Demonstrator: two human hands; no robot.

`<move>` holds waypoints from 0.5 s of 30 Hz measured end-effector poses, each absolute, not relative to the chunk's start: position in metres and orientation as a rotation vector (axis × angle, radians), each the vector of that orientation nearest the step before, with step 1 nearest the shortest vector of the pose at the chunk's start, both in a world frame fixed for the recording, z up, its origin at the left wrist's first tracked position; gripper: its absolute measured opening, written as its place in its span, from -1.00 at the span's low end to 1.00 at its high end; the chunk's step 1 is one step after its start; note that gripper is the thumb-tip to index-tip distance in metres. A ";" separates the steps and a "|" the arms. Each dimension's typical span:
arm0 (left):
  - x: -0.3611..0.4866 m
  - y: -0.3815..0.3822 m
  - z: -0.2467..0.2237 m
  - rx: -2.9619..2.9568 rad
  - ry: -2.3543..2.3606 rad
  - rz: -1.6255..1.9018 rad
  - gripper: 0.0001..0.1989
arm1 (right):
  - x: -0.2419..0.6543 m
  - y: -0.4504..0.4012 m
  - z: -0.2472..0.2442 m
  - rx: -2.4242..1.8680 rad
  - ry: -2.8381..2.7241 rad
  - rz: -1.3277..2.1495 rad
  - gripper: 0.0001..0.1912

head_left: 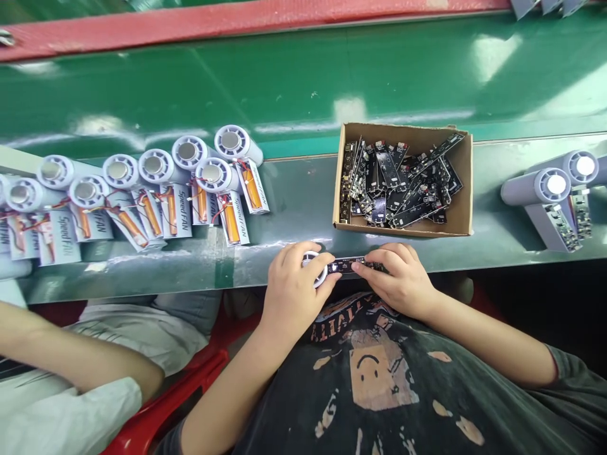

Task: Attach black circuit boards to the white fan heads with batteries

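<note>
Fan (321, 279) near the box (463, 196): my left hand (291, 287) clasps it, my right hand (404, 278) pinches the circuit board (346, 265), ideally level.

Small-electronics assembly workshop or factory line, by the look of it. Long green glossy table (294, 189) with a raised green back panel (284, 82) and a red strip (237, 22) along it. Row of pale lilac round-headed fan units (190, 151), orange battery cells and red wires exposed, at left; more lilac units with bare circuit boards (554, 189) at right. Open brown cardboard box (465, 183) of loose black circuit boards (403, 183). Person in a white top (95, 411) at the same table, beside a red plastic seat (161, 404).
</note>
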State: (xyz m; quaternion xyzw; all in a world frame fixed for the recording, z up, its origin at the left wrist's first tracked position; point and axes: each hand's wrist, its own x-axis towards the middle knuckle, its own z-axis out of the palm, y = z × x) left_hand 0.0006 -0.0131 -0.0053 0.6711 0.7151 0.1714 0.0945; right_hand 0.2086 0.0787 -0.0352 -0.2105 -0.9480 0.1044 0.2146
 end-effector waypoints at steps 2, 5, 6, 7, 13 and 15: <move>0.000 -0.013 -0.006 2.002 2.117 0.509 -0.85 | 0.206 0.080 -0.034 -0.531 -2.645 0.218 -0.75; -0.002 -0.012 -0.005 2.018 2.093 0.501 -0.84 | 0.204 0.084 -0.037 -0.461 -2.633 0.146 -0.79; -0.002 -0.012 -0.005 2.021 2.079 0.498 -0.83 | 0.204 0.086 -0.039 -0.433 -2.619 0.137 -0.79; -0.003 -0.012 -0.005 2.022 2.067 0.497 -0.83 | 0.204 0.088 -0.041 -0.402 -2.608 0.135 -0.78; -0.005 -0.010 -0.004 2.025 2.058 0.516 -0.85 | 0.208 0.094 -0.054 -0.296 -2.599 0.178 -0.73; -0.005 -0.009 -0.005 2.031 2.049 0.523 -0.85 | 0.209 0.094 -0.056 -0.297 -2.590 0.205 -0.73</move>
